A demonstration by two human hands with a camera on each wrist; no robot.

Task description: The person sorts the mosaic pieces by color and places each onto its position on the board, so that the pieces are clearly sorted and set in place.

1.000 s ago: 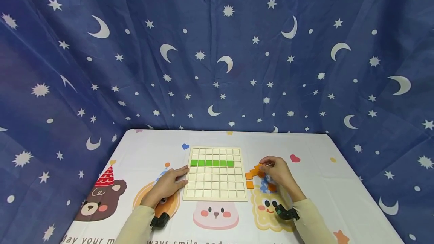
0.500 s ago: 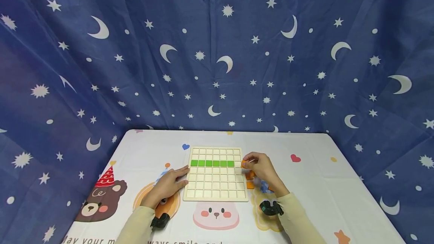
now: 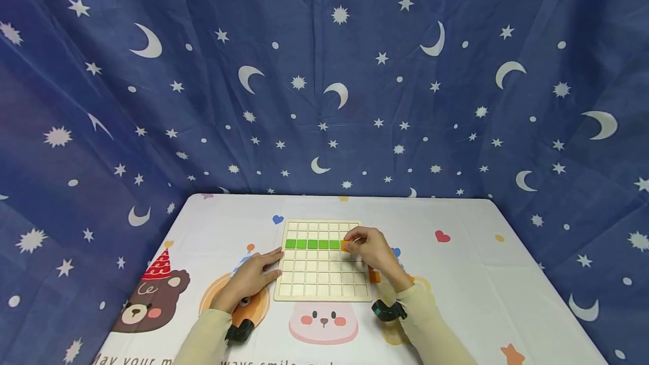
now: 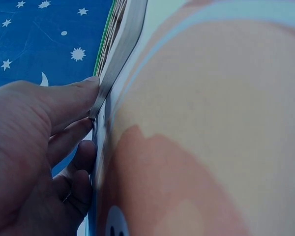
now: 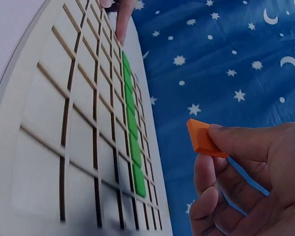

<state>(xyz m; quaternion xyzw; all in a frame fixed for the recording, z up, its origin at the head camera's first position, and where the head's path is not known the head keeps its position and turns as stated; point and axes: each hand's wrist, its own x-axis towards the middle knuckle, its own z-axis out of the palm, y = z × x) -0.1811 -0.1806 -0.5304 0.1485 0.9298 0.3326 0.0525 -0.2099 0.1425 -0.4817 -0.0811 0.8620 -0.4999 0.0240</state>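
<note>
My right hand [image 3: 372, 248] pinches an orange tile [image 5: 201, 137] above the board [image 3: 323, 275]

My left hand [image 3: 253, 275] lies relaxed, not clasped round anything, its fingers extended to touch the board's left edge. My forearm slants up from a cream sleeve [image 3: 200, 338]. Between my hands runs a row of green tiles [image 3: 307, 244]. My right arm reaches in from the other side, bent at the wrist, grasping the orange tile between thumb and fingers. Just nearer me than that grip, beside the board's right edge, orange pieces [image 3: 374, 277] lie partly hidden by my forearm.

The left wrist view shows my fingertips against the board's side, thickness and all. From the head, my tile seems set on the green row's right end; the right wrist view shows it held clear of the surface.

The board is pale and wood-like, cut into square cells with brown-edged lines. The green tiles are flat and square; the one in my grip is a thick, smooth square. Beneath everything spreads a white tablecloth [image 3: 456, 275] printed with cartoon animals.
</note>
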